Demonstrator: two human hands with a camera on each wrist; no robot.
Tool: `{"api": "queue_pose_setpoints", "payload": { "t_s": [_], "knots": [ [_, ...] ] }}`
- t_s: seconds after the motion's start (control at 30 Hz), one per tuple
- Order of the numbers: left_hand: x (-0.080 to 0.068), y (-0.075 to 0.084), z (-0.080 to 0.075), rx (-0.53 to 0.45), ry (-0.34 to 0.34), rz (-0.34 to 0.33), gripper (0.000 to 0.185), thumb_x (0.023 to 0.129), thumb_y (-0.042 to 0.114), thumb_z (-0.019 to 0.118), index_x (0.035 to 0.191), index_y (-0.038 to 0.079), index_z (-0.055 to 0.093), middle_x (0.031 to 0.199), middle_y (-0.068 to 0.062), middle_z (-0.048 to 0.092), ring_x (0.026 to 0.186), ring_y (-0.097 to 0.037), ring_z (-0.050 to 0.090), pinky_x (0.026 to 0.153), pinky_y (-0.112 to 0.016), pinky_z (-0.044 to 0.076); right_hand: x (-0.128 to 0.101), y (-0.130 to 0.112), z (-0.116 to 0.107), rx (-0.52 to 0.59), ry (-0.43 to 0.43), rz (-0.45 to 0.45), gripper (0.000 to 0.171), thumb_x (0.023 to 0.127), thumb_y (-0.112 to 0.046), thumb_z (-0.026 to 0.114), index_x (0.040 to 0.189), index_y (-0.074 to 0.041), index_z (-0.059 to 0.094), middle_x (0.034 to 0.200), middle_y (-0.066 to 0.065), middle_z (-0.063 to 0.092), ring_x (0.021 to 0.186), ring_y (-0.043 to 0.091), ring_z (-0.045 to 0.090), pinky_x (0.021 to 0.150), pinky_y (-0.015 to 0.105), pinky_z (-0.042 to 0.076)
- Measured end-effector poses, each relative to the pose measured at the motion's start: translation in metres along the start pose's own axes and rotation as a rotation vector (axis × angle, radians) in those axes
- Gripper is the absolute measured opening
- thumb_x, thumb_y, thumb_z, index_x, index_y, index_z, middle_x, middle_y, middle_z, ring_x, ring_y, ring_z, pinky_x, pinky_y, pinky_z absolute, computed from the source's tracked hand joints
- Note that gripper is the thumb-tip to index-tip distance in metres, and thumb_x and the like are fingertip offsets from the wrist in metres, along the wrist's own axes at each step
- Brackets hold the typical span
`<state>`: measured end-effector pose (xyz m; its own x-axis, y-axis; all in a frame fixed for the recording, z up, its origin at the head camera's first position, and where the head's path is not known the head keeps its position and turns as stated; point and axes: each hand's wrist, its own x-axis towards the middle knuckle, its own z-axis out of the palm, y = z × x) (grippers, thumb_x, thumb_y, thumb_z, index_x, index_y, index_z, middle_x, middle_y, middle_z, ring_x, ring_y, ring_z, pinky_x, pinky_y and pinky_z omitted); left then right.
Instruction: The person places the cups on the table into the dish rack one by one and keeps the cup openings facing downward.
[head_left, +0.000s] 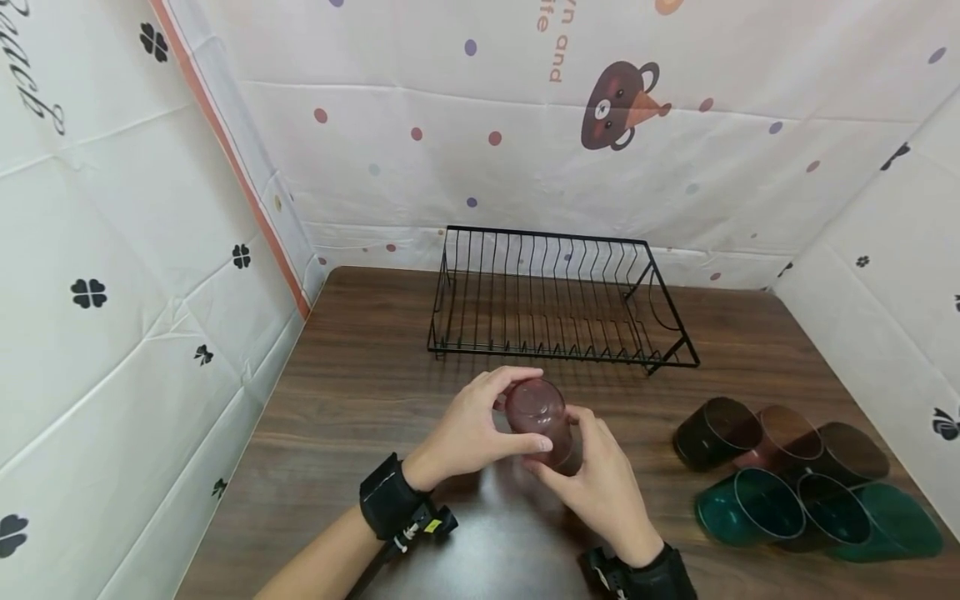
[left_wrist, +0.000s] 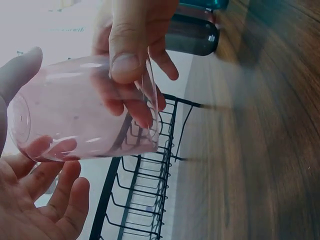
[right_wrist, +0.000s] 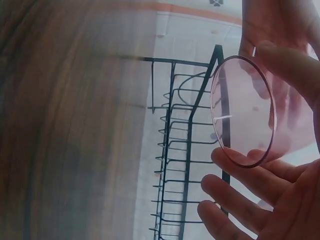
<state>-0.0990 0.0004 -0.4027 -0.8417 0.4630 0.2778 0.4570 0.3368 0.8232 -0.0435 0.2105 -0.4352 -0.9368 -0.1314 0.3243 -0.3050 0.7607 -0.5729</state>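
A translucent pink cup (head_left: 537, 417) is held tilted above the wooden table (head_left: 360, 392), its base turned toward the black wire dish rack (head_left: 555, 297). My left hand (head_left: 517, 410) grips the cup from the left, fingers over the base and thumb under it. From the right, my right hand (head_left: 559, 442) holds the cup near its rim. In the left wrist view the cup (left_wrist: 80, 117) lies between my left palm (left_wrist: 35, 200) and the right hand's fingers (left_wrist: 129, 55). The right wrist view shows the cup's open rim (right_wrist: 244, 111) with the rack (right_wrist: 190, 150) behind.
Several dark, brown and green cups (head_left: 787, 479) lie on their sides at the table's right. The dish rack stands at the back middle, with nothing in it. Patterned white sheets (head_left: 112, 250) wall the table on the left, back and right.
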Motion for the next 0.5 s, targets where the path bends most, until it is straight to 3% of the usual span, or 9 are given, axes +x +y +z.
{"api": "queue_pose_setpoints", "payload": {
  "t_s": [0.13, 0.27, 0.5],
  "knots": [
    [0.001, 0.0013, 0.0025, 0.012, -0.001, 0.006, 0.079, 0.075, 0.046, 0.089, 0.144, 0.037, 0.052, 0.132, 0.016, 0.06, 0.11, -0.008, 0.054, 0.089, -0.032, 0.053, 0.0001, -0.0012, 0.0028, 0.011, -0.003, 0.008, 0.076, 0.073, -0.049, 0.09, 0.132, -0.018, 0.054, 0.12, 0.001, 0.065, 0.109, 0.018, 0.064, 0.084, 0.046, 0.056],
    [0.0016, 0.0014, 0.0045, 0.019, -0.019, 0.021, 0.082, 0.073, 0.047, 0.09, 0.145, 0.037, 0.052, 0.13, 0.017, 0.061, 0.11, -0.009, 0.051, 0.09, -0.038, 0.053, 0.0004, -0.0014, 0.0047, 0.016, -0.007, 0.006, 0.076, 0.072, -0.049, 0.09, 0.131, -0.016, 0.055, 0.117, 0.001, 0.066, 0.108, 0.017, 0.065, 0.084, 0.044, 0.057],
    [0.0014, 0.0016, 0.0063, 0.026, -0.055, 0.026, 0.083, 0.073, 0.048, 0.09, 0.145, 0.04, 0.05, 0.128, 0.017, 0.061, 0.11, -0.009, 0.05, 0.091, -0.033, 0.05, -0.001, 0.0009, 0.0072, 0.013, -0.017, 0.004, 0.082, 0.072, -0.051, 0.09, 0.136, -0.013, 0.053, 0.115, 0.0, 0.068, 0.106, 0.017, 0.067, 0.082, 0.044, 0.057]
  ]
}}
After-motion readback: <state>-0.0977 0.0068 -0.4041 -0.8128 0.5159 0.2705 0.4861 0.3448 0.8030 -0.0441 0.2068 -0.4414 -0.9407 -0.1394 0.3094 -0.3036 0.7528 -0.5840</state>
